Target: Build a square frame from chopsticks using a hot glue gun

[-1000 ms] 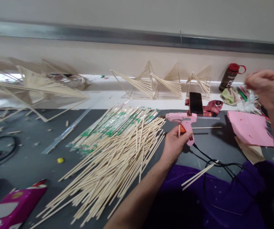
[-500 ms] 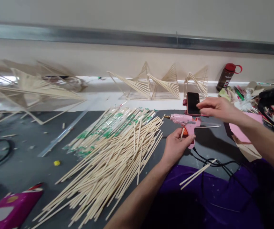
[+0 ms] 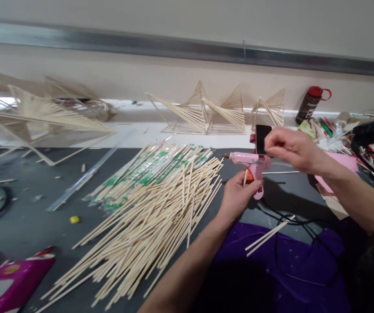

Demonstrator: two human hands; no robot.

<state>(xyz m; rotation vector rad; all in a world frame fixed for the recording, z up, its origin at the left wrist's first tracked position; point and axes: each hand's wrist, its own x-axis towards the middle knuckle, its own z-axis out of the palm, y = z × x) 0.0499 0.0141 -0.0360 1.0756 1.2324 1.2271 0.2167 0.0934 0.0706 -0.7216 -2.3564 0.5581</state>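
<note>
My left hand (image 3: 237, 195) is wrapped round the handle of a pink glue gun (image 3: 247, 158), with a short wooden stick (image 3: 245, 178) upright by its fingers. The gun's brass nozzle points left, and a clear rod (image 3: 280, 164) shows behind its body. My right hand (image 3: 291, 148) is just above the gun's rear, fingers curled together; what they hold, if anything, is hidden. It partly covers a dark phone (image 3: 262, 135). Left of the gun lies a big loose pile of thin wooden sticks (image 3: 151, 226). Two more sticks (image 3: 268, 237) rest near my lap.
Plastic packs of sticks (image 3: 154, 169) lie behind the pile. Twisted stick models (image 3: 226, 115) stand along the wall, with a larger one (image 3: 40, 119) at left. A red-lidded bottle (image 3: 309, 106), pink paper (image 3: 337, 169), black cable (image 3: 286, 217) and magenta package (image 3: 20, 278) are around.
My right hand has come from beside the phone toward the glue gun's rear, its fingers now more curled. The gun has shifted slightly left and tilted. My left hand keeps its grip.
</note>
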